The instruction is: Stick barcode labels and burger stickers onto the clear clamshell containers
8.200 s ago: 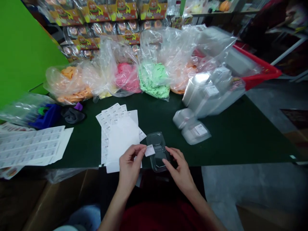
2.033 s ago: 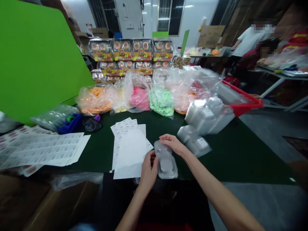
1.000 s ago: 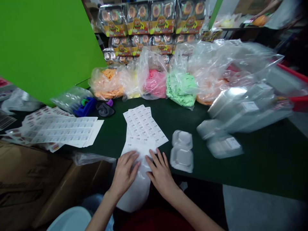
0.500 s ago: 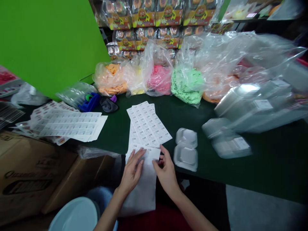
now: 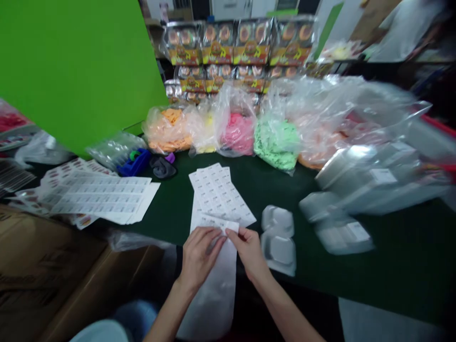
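Note:
Both my hands rest on a white sticker sheet (image 5: 213, 294) that hangs over the near edge of the dark green table (image 5: 374, 275). My left hand (image 5: 200, 255) lies on the sheet with its fingers curled at the top edge. My right hand (image 5: 249, 251) pinches the sheet's upper edge between thumb and fingers. More sheets of small printed labels (image 5: 219, 194) lie just beyond my hands. A clear plastic clamshell box (image 5: 280, 240) sits on the table right of my right hand, untouched.
Bags of orange (image 5: 167, 130), pink (image 5: 235, 133) and green (image 5: 276, 142) pieces line the back. A bag of clear boxes (image 5: 374, 180) lies at the right. Label sheets (image 5: 99, 199) lie at the left. A green board (image 5: 71, 61) stands behind. Cardboard boxes (image 5: 53, 266) stand below.
The clamshell box my hands held earlier now sits on the table. Both hands moved to the white sheet, and my right fingers have closed on its top edge.

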The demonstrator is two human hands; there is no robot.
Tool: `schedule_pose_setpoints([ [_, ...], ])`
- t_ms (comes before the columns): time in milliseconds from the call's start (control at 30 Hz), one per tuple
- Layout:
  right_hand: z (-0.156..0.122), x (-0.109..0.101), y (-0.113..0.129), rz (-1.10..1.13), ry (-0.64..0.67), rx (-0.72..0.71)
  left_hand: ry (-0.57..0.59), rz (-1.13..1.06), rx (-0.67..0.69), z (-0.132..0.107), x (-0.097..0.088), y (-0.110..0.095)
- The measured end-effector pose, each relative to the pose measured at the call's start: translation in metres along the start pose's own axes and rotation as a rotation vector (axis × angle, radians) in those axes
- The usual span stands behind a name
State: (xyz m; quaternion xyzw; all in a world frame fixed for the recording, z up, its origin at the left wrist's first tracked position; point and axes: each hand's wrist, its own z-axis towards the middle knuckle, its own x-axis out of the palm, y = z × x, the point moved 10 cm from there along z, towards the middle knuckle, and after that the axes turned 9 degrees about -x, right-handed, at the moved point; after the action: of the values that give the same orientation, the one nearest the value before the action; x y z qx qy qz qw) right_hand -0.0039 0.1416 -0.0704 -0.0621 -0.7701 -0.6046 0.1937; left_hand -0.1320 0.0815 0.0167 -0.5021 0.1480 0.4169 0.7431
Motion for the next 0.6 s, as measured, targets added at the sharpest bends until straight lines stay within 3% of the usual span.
schedule_pose_setpoints([
  [233,0.030,0.017,0.027,-0.069,0.081,-0.117,-0.093,-0.023,0.004,0.030,0.003,0.005],
  [400,0.060,0.007,0.061,-0.174,0.101,-0.215,-0.076,-0.143,-0.043,0.070,0.013,0.000],
  [500,0.077,0.001,0.076,-0.222,0.122,-0.249,-0.063,-0.258,-0.144,0.094,0.022,0.004],
  [600,0.096,-0.004,0.083,-0.271,0.125,-0.255,-0.093,-0.397,-0.300,0.111,0.032,0.023],
])
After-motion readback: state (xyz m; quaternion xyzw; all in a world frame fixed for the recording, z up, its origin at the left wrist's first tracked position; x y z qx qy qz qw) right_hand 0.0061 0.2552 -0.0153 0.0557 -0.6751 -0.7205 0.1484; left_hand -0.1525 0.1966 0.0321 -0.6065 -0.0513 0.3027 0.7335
